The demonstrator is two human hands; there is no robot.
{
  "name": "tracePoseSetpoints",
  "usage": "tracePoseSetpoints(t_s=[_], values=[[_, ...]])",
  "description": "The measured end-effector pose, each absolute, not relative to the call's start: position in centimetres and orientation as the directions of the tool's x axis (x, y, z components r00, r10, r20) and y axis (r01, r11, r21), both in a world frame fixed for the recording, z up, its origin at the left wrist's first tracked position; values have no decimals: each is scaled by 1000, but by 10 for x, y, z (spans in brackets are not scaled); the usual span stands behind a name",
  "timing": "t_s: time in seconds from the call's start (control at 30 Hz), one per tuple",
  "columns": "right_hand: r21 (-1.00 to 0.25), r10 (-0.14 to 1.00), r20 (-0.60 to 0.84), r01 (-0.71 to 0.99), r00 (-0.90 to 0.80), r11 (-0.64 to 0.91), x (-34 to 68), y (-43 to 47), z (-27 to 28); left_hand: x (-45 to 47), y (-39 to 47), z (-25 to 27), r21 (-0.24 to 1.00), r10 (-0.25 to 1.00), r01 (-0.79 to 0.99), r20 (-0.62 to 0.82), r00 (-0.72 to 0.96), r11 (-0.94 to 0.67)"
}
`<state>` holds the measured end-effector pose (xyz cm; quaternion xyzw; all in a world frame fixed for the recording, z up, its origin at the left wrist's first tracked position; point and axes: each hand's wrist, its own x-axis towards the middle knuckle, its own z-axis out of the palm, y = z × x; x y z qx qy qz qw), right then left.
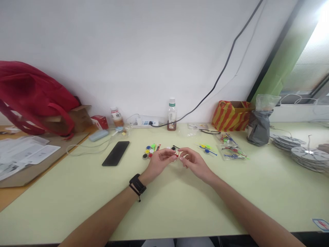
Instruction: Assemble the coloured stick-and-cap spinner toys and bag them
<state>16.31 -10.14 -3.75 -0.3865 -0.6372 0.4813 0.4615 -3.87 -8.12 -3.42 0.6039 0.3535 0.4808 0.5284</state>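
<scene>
Bare forearms (108, 212) reached over a pale green table (159, 216), black watch (137, 184) on the left wrist. Left hand (157, 164) had its fingers (171, 159) pinched on a small red piece (177, 156); right hand (197, 165) held its fingertips (183, 159) close together right at it, could not tell if gripping. Piece sat between both hands, mid-table. Coloured discs (147, 151) lay just beyond the left hand, phone (116, 153) flat to the left. Past the right hand: loose coloured parts (207, 151), then clear packets (232, 148), with stacked grey discs (298, 152) farther right. Against the white wall (128, 51): power strip (145, 124), upright bottle (172, 116), striped bag (230, 116), grey bag (258, 128). Black cable (234, 43) ran diagonally down across the wall to the strip. Far left, red backpack (51, 91) leaned near a cardboard box (79, 118), papers (25, 154) spread in front. Bright window (305, 68) at upper right.
</scene>
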Motion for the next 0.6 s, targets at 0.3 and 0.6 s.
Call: tracePoseSetpoints(t_s=[0.3, 0.6], values=[[-998, 947, 53, -58, -317, 37, 166, -104, -32, -40, -79, -35, 980, 952, -100, 191, 240, -172], [-985, 959, 173, -17, -224, 174, 165, -102, -31, -39, -80, -36, 976, 936, -78, 217, 278, -203]])
